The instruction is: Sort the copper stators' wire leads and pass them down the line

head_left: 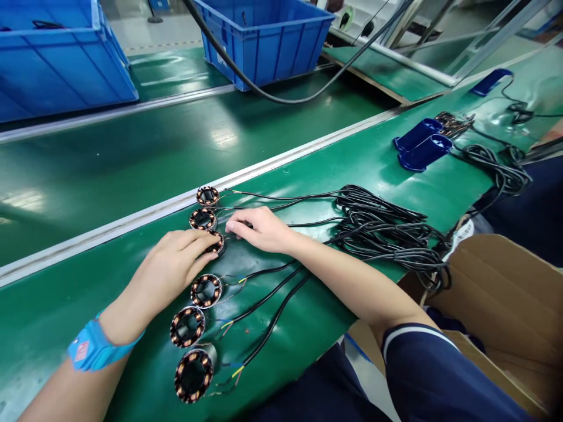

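Observation:
Several round motor stators with copper windings stand in a row on the green table mat (pixel 132 275), each trailing a black cable. My left hand (pixel 176 264), with a blue wrist strap, rests on the third stator (pixel 217 242), fingers curled over it. My right hand (pixel 259 228) pinches that stator's cable just beside it. Two stators (pixel 203 218) lie beyond my hands, with the farthest stator (pixel 207 195) at the end of the row. Three more lie nearer me: one stator (pixel 206 291), another stator (pixel 187 326) and the closest stator (pixel 193 375).
The cables gather in a tangled bundle (pixel 387 231) at right. Blue plastic holders (pixel 422 146) and more wires lie further right. Blue crates (pixel 264 35) stand beyond the conveyor belt (pixel 132 152). A cardboard box (pixel 505 305) sits at my right.

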